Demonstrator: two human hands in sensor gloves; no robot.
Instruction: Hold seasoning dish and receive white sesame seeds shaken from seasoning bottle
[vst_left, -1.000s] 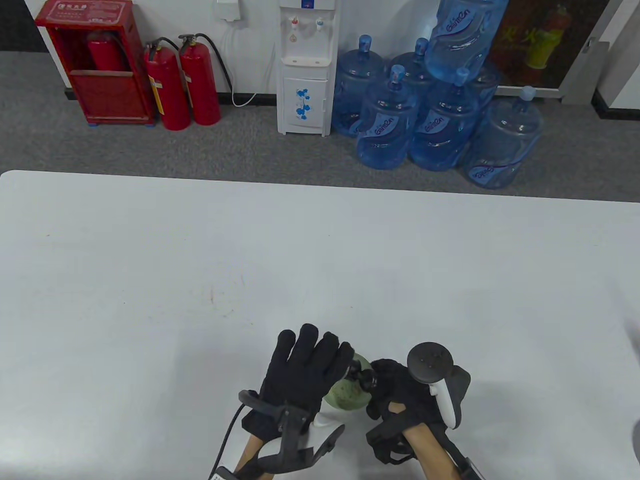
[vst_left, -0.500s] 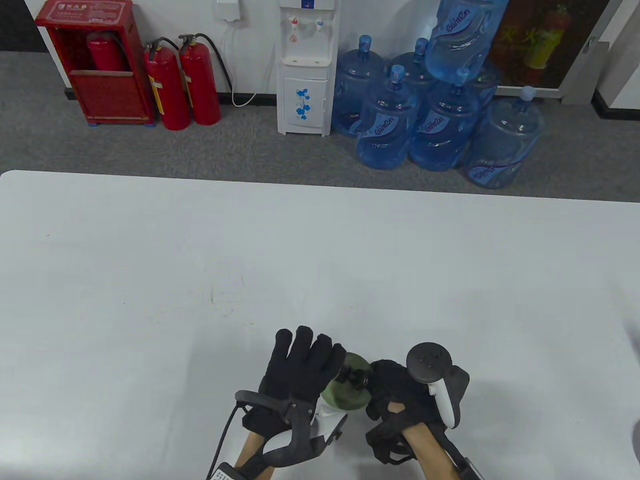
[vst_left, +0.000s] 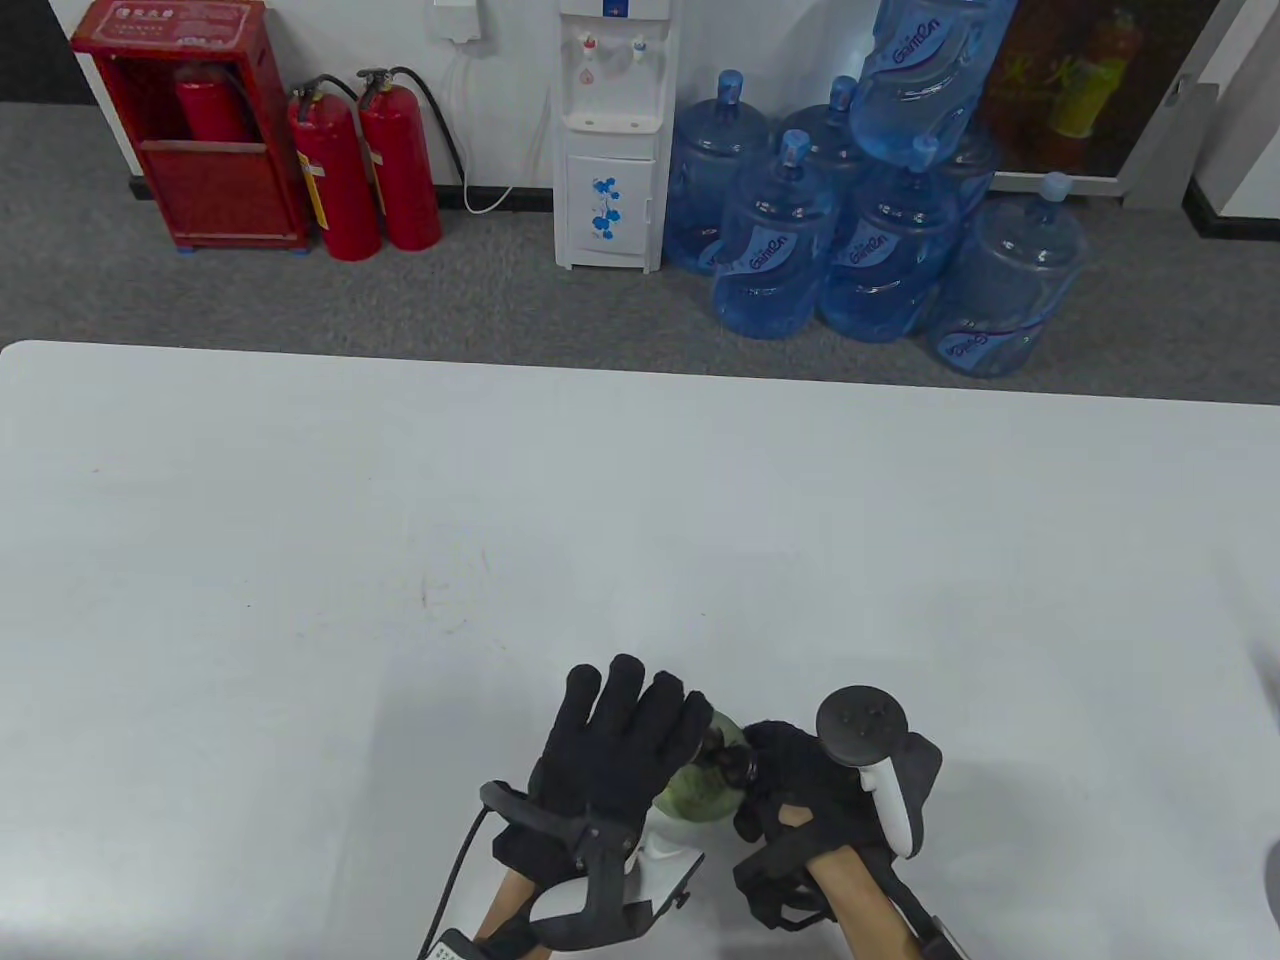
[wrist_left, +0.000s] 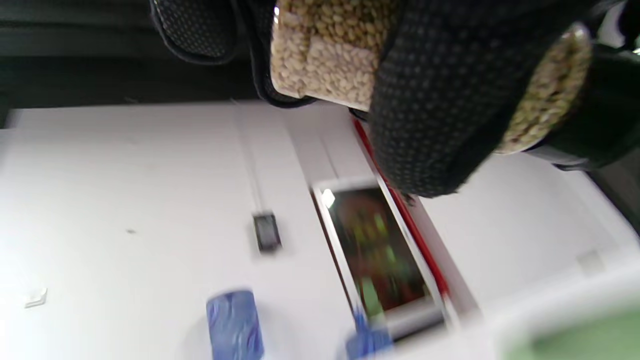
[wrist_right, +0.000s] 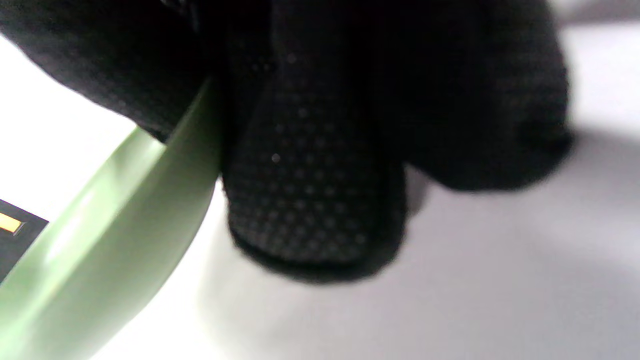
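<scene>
The shaking step looks to be in hand, judged from how things lie near the front edge of the white counter (vst_left: 640, 520); on the left, the left hand (vst_left: 610, 750) holds the seasoning bottle (wrist_left: 325, 65) up over the dish, its fingers (wrist_left: 425, 110) wrapped round the clear body in the left wrist view, though from above those fingers look fairly straight and how firmly they close I cannot tell; the bottle shows a packed fill of pale sesame seeds against its wall, and a second round face of seeds at the view's right edge, perhaps its end or cap, blurred; just to the right and below it sits the seasoning dish (vst_left: 700, 790), a pale green, smooth, glossy bowl with a rounded rim, largely hidden between the two hands; further right, the right hand (vst_left: 800, 790) grips the dish at its rim, fingers (wrist_right: 310, 200) curled over the green edge in the right wrist view, touching it; whether the dish rests on the counter or is lifted just clear of it cannot be told; whether any seeds lie in the dish is hidden; the next move calls for keeping the dish level and steady under the bottle's mouth, since a tilt or a drift sideways would likely scatter seeds onto the counter.
</scene>
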